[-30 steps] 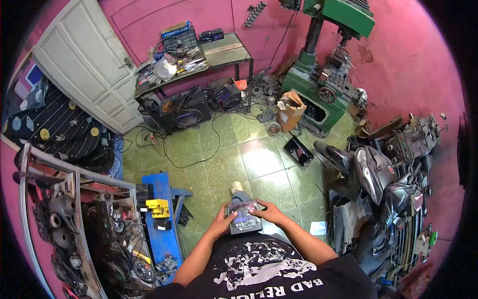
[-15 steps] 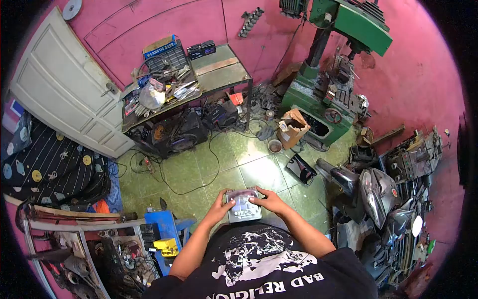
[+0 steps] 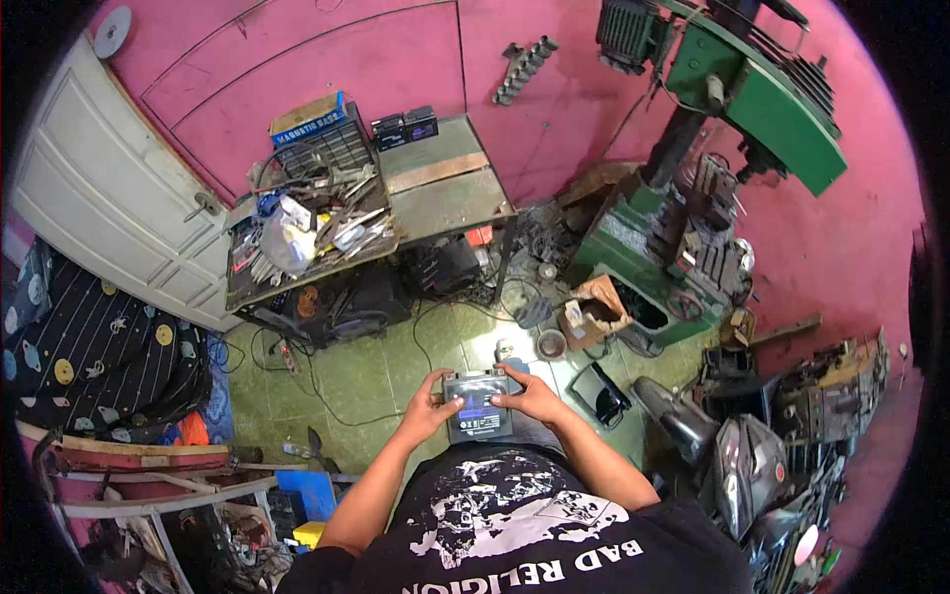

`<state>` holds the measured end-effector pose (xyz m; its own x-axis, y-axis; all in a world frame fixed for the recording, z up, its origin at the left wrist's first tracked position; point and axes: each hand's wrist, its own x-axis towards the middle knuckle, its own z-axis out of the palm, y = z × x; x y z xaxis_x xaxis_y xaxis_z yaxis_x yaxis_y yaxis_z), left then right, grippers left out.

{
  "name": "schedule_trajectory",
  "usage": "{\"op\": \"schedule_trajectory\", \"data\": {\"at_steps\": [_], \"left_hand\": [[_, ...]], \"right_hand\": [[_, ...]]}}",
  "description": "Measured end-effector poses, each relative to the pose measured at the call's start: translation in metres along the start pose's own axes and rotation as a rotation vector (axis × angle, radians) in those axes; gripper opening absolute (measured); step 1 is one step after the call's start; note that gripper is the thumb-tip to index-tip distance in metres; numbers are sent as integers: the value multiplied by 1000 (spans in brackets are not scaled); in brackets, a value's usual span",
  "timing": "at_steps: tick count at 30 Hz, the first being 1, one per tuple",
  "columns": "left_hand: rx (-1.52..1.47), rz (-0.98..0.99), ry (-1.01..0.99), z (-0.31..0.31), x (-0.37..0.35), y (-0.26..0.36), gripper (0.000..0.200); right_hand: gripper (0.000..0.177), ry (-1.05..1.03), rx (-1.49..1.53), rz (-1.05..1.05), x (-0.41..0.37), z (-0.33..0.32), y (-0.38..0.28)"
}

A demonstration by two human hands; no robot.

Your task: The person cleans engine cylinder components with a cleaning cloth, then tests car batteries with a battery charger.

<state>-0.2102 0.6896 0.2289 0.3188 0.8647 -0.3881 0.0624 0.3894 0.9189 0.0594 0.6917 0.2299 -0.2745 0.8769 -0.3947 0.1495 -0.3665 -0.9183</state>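
A dark grey box-shaped battery (image 3: 480,414) with a printed label is held in front of my black T-shirt. My left hand (image 3: 431,403) grips its left side, thumb on the front face. On the right side my right hand (image 3: 531,398) holds it the same way, with the thumb on the face and the fingers behind the upper edge. Both hands are at about the same height, and the fingers behind the battery are partly hidden.
A metal workbench (image 3: 445,213) bears heaped tools and dark boxes. A green drilling machine (image 3: 633,238) stands at the back right. On the floor are a cardboard box (image 3: 595,309), a bowl (image 3: 551,345), cables and a black tray (image 3: 600,394). Motorcycle parts (image 3: 749,470) lie at right.
The view has shifted forward, and the workbench looks nearer. The battery is still between both hands, its label now showing more clearly with less glare.
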Motion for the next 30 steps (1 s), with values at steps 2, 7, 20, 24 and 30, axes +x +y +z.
{"op": "schedule_trajectory", "data": {"at_steps": [2,7,20,24,30], "left_hand": [[52,132,29,-1,53,20,66],[388,252,165,-12,185,97,68],[536,575,394,-100,556,163,76],[432,586,344,-128,627,150,67],[523,499,378,-134,647,155,61]], "right_hand": [[81,-6,4,36,44,-31,-29],[85,-45,21,-229,172,-116,-82],[96,119,-706,-629,522,-269,-161],[91,233,-759,-829,593,-283,-148],[91,310,-800,-869,621,-286,-141]]}}
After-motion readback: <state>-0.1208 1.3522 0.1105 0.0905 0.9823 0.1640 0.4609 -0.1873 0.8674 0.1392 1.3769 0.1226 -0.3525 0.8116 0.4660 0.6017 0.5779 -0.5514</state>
